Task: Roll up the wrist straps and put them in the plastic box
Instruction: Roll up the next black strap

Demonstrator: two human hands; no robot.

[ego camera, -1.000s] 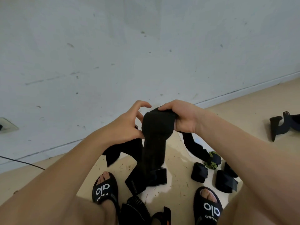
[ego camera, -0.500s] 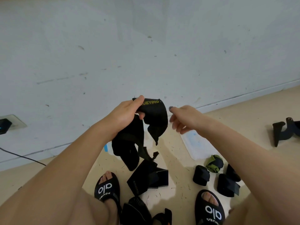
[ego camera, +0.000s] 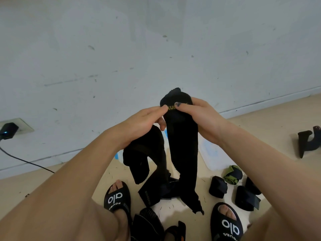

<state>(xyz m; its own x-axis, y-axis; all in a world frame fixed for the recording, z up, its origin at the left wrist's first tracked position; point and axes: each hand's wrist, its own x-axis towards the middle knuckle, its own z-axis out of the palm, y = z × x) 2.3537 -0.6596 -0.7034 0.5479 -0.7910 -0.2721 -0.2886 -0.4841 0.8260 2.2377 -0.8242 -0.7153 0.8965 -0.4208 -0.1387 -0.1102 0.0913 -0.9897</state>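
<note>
Wrist straps are lying all about the person's feet, and going from near to far, the closest are the loose black ones [ego camera: 156, 195] spread flat on the floor between the two slippers [ego camera: 117, 199], with several already rolled bundles [ego camera: 218, 186] sitting just to the right, one of them green and black [ego camera: 231, 174]. Above these, the wrist strap [ego camera: 184, 153] now being worked is hanging in the air, its long axis running nearly straight up and down, its frayed lower end dangling just over the floor near the right slipper. Its top end, marked with yellow lettering, is being pinched from both sides: the left hand [ego camera: 140, 126] is gripping it with thumb and forefinger while also clutching a second bunched strap [ego camera: 142, 157] that is drooping beneath its palm, and the right hand [ego camera: 199, 117] is pinching the same top edge, thumb in front, fingers curled behind. So the free length is lying below the fingers, and both hands are equally near the end where a roll would probably be starting, downward along the strap. Farther on, the plastic box [ego camera: 213, 153] is sitting on the floor beyond the bundles, partly hidden behind the right forearm, so the right hand is looking the nearer one for dropping a finished roll in. Beyond that, the wall [ego camera: 156, 49] is rising.
</note>
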